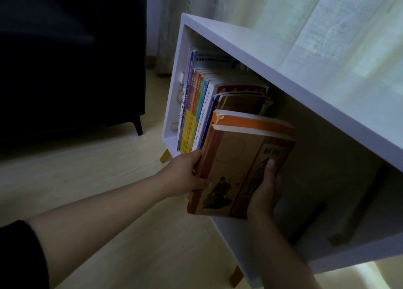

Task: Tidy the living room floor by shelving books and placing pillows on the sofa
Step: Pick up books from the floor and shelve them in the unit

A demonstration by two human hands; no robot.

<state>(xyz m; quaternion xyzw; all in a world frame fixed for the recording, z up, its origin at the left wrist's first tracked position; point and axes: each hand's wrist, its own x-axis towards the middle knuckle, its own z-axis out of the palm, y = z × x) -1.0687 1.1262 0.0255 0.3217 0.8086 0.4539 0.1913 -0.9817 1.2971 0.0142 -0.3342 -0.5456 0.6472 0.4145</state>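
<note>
Orange-brown paperback books (237,158), two pressed together, stand upright in the open front of the white wooden bookshelf (283,70), just beside the row of colourful upright books (194,105) at its left end. The left hand (185,177) grips their spine side, fingers curled round the edge. The right hand (261,195) holds the near lower corner, thumb flat on the illustrated cover, its fingers hidden behind. Pale wooden floor (98,179) lies beneath; a sheer curtain (327,16) hangs behind.

Matt white shelf (283,55), worn paper book (237,171), pale wooden floor (98,179).
</note>
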